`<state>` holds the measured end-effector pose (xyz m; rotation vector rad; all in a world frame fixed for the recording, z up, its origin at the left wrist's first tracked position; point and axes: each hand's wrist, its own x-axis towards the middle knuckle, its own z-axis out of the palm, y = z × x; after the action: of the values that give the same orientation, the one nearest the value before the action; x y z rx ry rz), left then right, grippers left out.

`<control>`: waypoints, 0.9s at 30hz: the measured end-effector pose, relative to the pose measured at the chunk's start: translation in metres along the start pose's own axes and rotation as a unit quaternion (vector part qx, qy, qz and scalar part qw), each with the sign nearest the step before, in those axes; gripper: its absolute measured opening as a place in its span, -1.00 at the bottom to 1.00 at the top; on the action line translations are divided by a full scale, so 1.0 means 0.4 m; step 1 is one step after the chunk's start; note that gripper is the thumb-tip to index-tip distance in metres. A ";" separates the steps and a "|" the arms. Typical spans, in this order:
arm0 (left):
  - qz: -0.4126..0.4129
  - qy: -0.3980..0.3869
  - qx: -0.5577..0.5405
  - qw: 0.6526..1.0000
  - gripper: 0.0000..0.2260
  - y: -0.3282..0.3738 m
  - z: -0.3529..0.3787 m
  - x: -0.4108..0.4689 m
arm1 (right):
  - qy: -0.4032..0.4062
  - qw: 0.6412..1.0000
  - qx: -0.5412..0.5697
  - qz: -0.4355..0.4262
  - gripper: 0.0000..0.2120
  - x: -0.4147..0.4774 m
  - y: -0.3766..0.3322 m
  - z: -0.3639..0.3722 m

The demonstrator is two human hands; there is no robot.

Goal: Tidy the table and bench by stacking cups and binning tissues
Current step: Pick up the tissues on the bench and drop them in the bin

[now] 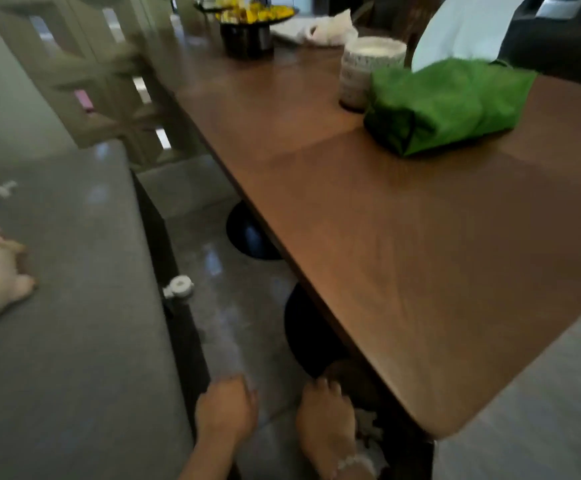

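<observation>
Crumpled tissue [368, 422] low by the table's [386, 237] near end, cup [365, 71] up top.
The tissue sits under our right hand [327, 420]; blur hides whether we grip it. Our left hand [226, 407] hangs beside it, fingers loosely curled, holding nothing. A white scrap [4, 188] lies on the grey bench [74, 306]. The cup stands just behind a green pack [448, 105].

wood surface [403, 254]: green pack [448, 102], cup [355, 74] just behind it, black bowl [246, 41], tissue [330, 29] | grey surface [74, 306]: tissue scrap [4, 188]

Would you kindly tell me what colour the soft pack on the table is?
Bright green: the soft pack, best in the head view.
</observation>
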<state>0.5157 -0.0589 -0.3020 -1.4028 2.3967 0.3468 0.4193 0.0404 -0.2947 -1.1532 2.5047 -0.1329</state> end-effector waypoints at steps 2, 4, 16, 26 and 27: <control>-0.029 0.004 -0.016 0.999 -0.72 -0.046 -0.103 -0.017 | -0.110 0.992 0.063 0.003 -0.65 -0.022 -0.074 -0.028; -0.056 0.001 -0.049 0.997 -0.77 -0.080 -0.216 -0.038 | -0.151 0.982 0.111 -0.023 -0.68 -0.035 -0.159 -0.092; -0.124 0.243 -0.056 0.960 -0.69 -0.222 -0.978 -0.231 | 0.089 0.941 0.029 -0.324 -0.74 -0.002 -0.582 -0.884; -0.137 0.385 -0.108 0.907 -0.76 -0.375 -1.233 -0.376 | 0.202 0.864 -0.030 -0.461 -0.73 -0.100 -0.804 -1.156; -0.144 0.381 -0.114 0.906 -0.76 -0.388 -1.231 -0.383 | 0.203 0.856 -0.041 -0.473 -0.73 -0.104 -0.824 -1.163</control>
<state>0.6388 -0.1970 0.2040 -2.3067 2.7061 -0.0222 0.5039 -0.1785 0.2265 -2.5147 1.9879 -0.5762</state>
